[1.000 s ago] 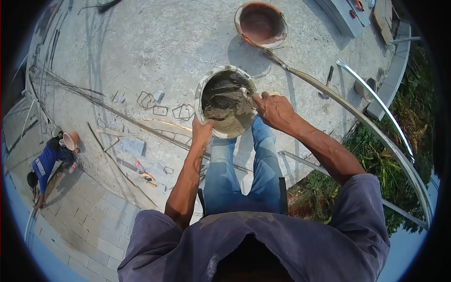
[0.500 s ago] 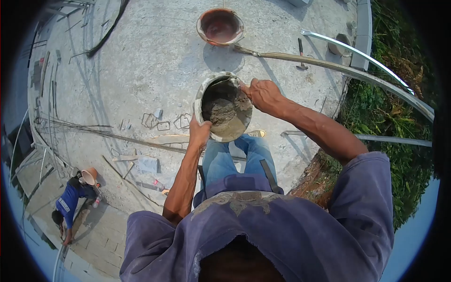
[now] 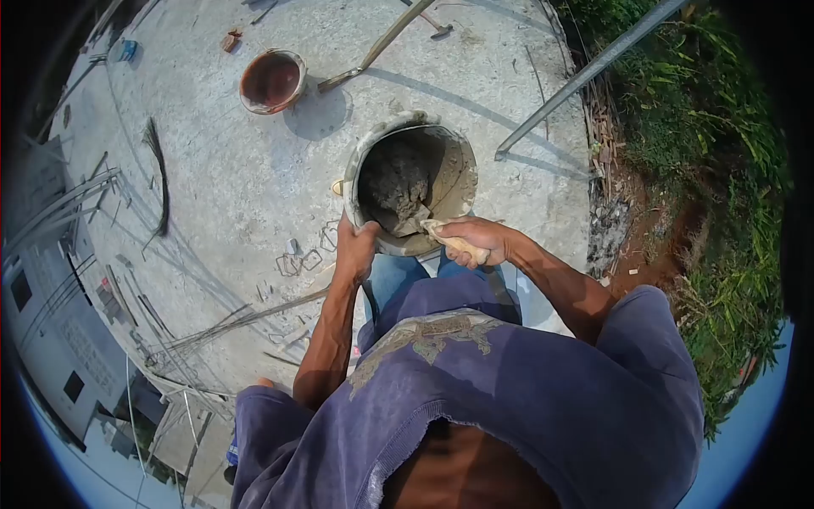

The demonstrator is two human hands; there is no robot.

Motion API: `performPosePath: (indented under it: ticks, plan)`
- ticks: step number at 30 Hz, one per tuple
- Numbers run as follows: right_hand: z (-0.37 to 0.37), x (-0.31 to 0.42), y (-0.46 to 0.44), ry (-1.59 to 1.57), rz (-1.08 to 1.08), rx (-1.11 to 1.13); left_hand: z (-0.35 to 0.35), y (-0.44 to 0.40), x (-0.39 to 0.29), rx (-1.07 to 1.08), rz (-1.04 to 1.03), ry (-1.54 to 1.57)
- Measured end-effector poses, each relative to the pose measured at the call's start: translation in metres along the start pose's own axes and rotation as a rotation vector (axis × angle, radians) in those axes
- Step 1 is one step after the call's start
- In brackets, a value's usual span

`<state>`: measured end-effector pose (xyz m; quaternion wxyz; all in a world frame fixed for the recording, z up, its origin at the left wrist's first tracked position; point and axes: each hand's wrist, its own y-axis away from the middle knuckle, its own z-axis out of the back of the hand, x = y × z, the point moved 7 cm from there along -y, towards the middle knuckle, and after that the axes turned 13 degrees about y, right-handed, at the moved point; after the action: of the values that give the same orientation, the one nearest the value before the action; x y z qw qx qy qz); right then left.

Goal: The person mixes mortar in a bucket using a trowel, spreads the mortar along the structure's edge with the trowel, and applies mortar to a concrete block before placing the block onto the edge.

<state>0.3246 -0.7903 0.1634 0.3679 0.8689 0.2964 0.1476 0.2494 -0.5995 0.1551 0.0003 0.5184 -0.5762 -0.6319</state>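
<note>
Mortar (image 3: 395,178) lies inside a round bucket (image 3: 459,174), dark and lumpy at the far left of its interior, with a paler patch near the right hand. The left hand (image 3: 357,246) is clamped on the bucket's near-left rim, thumb over the edge. The right hand (image 3: 476,241), at the bucket's near-right edge, has its fingers closed around the pale handle of a trowel (image 3: 437,228), whose working end reaches into the mortar. Beneath the bucket are the wearer's jeans (image 3: 397,278).

Beyond the bucket to the left, a reddish pail (image 3: 272,81) sits on the concrete floor (image 3: 229,161). A wooden pole (image 3: 392,36) slants away beyond the bucket, its lower end near the pail; a hammer (image 3: 441,32) lies farther beyond the bucket. Bent wire frames (image 3: 298,261) lie left of the bucket, and a metal bar (image 3: 585,76) rises to its right, towards green plants (image 3: 721,127).
</note>
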Motion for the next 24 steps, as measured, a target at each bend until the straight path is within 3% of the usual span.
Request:
performPosePath:
  ticks: [2, 3, 5, 9, 11, 13, 14, 17, 18, 20, 22, 24]
  plan:
    - [0.018, 0.01, 0.05, 0.677, 0.022, -0.322, -0.033, 0.0, -0.002, -0.001, -0.127, -0.09]
    - [0.026, 0.006, 0.068, 0.639, 0.056, -0.349, -0.05, -0.002, 0.0, 0.046, -0.128, -0.121]
    - [0.043, 0.022, 0.117, 1.595, 0.161, -0.832, -0.08, -0.008, 0.002, 0.104, -0.161, -0.186]
    - [0.057, 0.018, 0.14, 1.462, 0.158, -1.01, -0.153, 0.008, -0.014, 0.25, -0.157, -0.323]
    - [0.048, 0.003, 0.149, 1.427, 0.266, -1.178, -0.177, -0.002, -0.014, 0.298, -0.13, -0.385]
    - [0.036, -0.018, 0.164, 1.629, 0.383, -1.085, -0.185, -0.009, -0.004, 0.398, -0.189, -0.256]
    - [0.032, -0.016, 0.189, 1.723, 0.364, -1.137, -0.189, -0.005, -0.001, 0.421, -0.174, -0.276]
    - [0.061, -0.008, 0.221, 1.615, 0.23, -1.277, -0.194, -0.003, 0.009, 0.394, -0.007, -0.202]
    - [0.082, -0.009, 0.208, 1.425, 0.195, -1.306, -0.2, -0.005, 0.013, 0.423, -0.059, -0.273]
    - [0.078, -0.045, 0.143, 1.402, 0.232, -1.349, -0.21, -0.02, 0.017, 0.48, -0.057, -0.343]
    - [0.072, -0.04, 0.145, 1.387, 0.268, -1.405, -0.213, -0.033, 0.019, 0.507, -0.081, -0.376]
    - [0.042, -0.034, 0.165, 1.504, 0.208, -1.149, -0.202, -0.029, 0.018, 0.481, -0.053, -0.462]
